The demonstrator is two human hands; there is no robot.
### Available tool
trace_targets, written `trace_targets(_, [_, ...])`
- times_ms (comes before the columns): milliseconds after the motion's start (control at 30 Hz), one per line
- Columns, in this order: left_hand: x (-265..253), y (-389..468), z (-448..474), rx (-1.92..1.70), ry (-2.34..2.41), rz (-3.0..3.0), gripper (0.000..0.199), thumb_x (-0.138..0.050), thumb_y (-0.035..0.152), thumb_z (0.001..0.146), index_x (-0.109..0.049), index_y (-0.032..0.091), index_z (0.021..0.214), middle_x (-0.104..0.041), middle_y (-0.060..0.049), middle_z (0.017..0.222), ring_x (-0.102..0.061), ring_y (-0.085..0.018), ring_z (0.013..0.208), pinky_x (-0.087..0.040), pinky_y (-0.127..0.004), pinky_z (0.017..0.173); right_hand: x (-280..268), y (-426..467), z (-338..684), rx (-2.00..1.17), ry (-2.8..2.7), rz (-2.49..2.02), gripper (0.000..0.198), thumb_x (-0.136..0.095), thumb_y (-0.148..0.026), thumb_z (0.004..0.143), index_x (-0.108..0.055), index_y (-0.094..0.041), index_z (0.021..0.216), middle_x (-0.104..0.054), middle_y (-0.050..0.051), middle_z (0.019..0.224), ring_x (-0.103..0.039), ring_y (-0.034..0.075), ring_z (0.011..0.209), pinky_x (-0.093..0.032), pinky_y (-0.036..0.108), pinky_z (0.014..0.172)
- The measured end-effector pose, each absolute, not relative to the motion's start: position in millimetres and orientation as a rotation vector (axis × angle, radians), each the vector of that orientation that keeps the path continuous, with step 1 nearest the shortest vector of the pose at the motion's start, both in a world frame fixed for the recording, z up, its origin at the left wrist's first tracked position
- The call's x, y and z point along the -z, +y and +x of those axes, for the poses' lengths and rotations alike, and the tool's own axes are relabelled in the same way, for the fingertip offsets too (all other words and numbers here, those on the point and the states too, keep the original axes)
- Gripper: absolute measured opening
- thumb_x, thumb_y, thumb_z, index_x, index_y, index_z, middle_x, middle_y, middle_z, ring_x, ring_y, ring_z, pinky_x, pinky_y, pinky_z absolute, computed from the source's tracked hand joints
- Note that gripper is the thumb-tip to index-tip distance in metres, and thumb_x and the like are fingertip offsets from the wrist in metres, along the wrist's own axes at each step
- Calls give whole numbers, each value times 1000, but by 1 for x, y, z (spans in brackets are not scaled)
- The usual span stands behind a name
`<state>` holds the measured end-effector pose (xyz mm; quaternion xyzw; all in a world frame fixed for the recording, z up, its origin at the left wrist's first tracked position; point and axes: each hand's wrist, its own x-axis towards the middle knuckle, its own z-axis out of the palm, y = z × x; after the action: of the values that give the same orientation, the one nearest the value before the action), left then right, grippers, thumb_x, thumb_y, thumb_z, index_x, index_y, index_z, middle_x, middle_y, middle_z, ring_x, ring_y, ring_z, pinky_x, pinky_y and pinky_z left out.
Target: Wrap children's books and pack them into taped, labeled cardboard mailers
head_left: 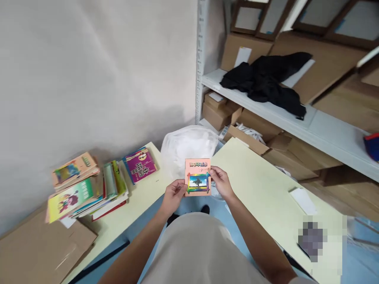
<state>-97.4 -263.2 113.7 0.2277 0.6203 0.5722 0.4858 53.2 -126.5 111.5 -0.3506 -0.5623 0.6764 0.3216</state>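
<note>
One salmon-pink, nearly square paper booklet: held in mid-air above the gap between the left pale-yellow table and the right pale-yellow table; its title is turned to the far edge, seemingly so that it can be read from above.
Left hand: closed on the booklet's lower left edge, thumb on top, probably so that the tree print is left uncovered.
Right hand: pinched on the opposite edge, slightly higher; by this two-sided hold the thin cover is likely kept flat.
Translucent white plastic bag: set just beyond the booklet, between the tables; whether they touch cannot be told.
Purple-covered book: laid on a small stack near the left table's far corner.
Mixed pile of colourful paper books: heaped unevenly farther left, perhaps to be within reach.
White metal shelf: crumpled black cloth is draped on it; brown cardboard boxes are stowed beneath.
</note>
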Motion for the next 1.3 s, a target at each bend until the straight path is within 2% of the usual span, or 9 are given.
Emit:
trace_targets(167, [-108, -206, -47, -1199, 1457, 702, 43, -66, 52, 69, -65, 17, 92, -66, -4, 77, -57, -11, 60, -49, -24, 59, -114, -95, 128, -1615, -1271, -1084, 53, -66, -51, 72, -57, -20, 114, -65, 3, 81, -61, 16, 69, -50, 27, 56])
trace_targets(300, [-104, -169, -19, -1068, 1394, 820, 41, -63, 52, 72, -64, 17, 95, -68, -6, 88, -62, -15, 71, -51, -25, 62, -115, -80, 169, -1481, -1150, -1211, 60, -64, -53, 72, -53, -19, 120, -59, -1, 72, -57, 14, 62, -47, 25, 50])
trace_targets(467, [-97, -137, 0, -929, 1305, 948, 43, -61, 52, 75, -62, 16, 100, -68, -10, 97, -64, -20, 86, -53, -30, 70, -107, -72, 198, -1351, -1072, -1341, 55, -59, -55, 75, -54, -19, 116, -54, -2, 70, -54, 13, 60, -46, 25, 49])
trace_targets(567, [-91, -118, 6, -853, 1249, 973, 45, -62, 52, 74, -61, 17, 104, -66, -10, 105, -64, -20, 86, -54, -31, 69, -101, -68, 209, -1308, -1034, -1394, 52, -58, -54, 76, -54, -19, 114, -55, -2, 71, -55, 13, 61, -47, 25, 50])
trace_targets(700, [-84, -88, 9, -783, 1197, 1001, 43, -64, 50, 73, -62, 17, 100, -66, -10, 100, -63, -18, 79, -54, -30, 67, -98, -59, 217, -1249, -982, -1478, 52, -56, -52, 78, -53, -17, 116, -57, 0, 73, -56, 13, 62, -47, 26, 52])
trace_targets(900, [-79, -47, 6, -690, 1123, 1031, 41, -63, 48, 73, -61, 17, 99, -65, -9, 99, -62, -17, 81, -53, -30, 68, -94, -41, 221, -1186, -988, -1567, 54, -54, -47, 80, -51, -18, 125, -62, 2, 78, -56, 13, 63, -49, 27, 55])
trace_targets(1100, [-75, -27, 7, -629, 1025, 1123, 40, -66, 39, 71, -60, 18, 104, -65, -8, 99, -63, -16, 78, -50, -29, 73, -92, -34, 222, -1170, -897, -1564, 55, -59, -42, 76, -49, -22, 126, -62, 4, 92, -60, 14, 67, -50, 29, 56])
trace_targets(1167, [-74, -24, 11, -627, 990, 1130, 43, -67, 38, 71, -58, 18, 107, -66, -8, 99, -64, -17, 80, -49, -30, 76, -93, -31, 226, -1181, -873, -1543, 54, -60, -42, 75, -49, -22, 125, -62, 4, 90, -61, 14, 66, -50, 29, 55])
trace_targets(1300, [-72, -23, 22, -634, 1018, 1021, 51, -70, 43, 68, -57, 18, 109, -67, -6, 83, -62, -16, 72, -49, -31, 72, -97, -22, 238, -1230, -839, -1477, 48, -62, -43, 74, -53, -22, 117, -61, 1, 83, -61, 15, 66, -47, 26, 52])
